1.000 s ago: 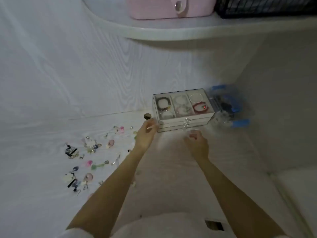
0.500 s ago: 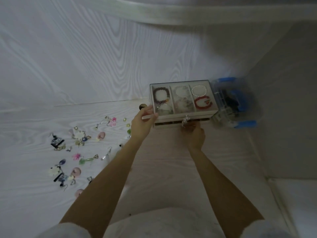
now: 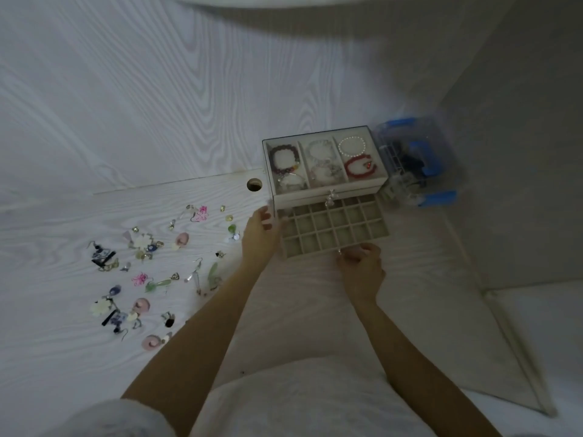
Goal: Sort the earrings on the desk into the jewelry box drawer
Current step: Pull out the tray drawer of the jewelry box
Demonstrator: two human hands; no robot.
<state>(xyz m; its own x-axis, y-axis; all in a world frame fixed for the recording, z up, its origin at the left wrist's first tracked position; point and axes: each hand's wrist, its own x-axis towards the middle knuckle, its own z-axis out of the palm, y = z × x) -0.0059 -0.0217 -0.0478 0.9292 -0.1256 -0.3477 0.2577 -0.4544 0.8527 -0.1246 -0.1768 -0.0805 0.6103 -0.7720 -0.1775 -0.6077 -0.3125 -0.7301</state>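
Note:
A beige jewelry box (image 3: 377, 181) stands at the back of the white desk (image 3: 63, 357), its top tray holding bracelets. Its lowest drawer (image 3: 334, 230) is pulled out, showing a grid of small empty compartments. My right hand (image 3: 361, 268) pinches the small knob at the drawer's front edge. My left hand (image 3: 260, 236) touches the drawer's left front corner with its fingertips. Several earrings (image 3: 148, 263) lie scattered over the desk to the left of my left arm.
A clear plastic box with blue clips (image 3: 416, 159) sits right of the jewelry box, against the side wall. A round cable hole (image 3: 254, 185) is in the desk just left of the box. A shelf runs overhead.
The lowest drawer has slid out toward me, pulled by my right hand. My left hand dropped from the box's top corner to the drawer's left corner.

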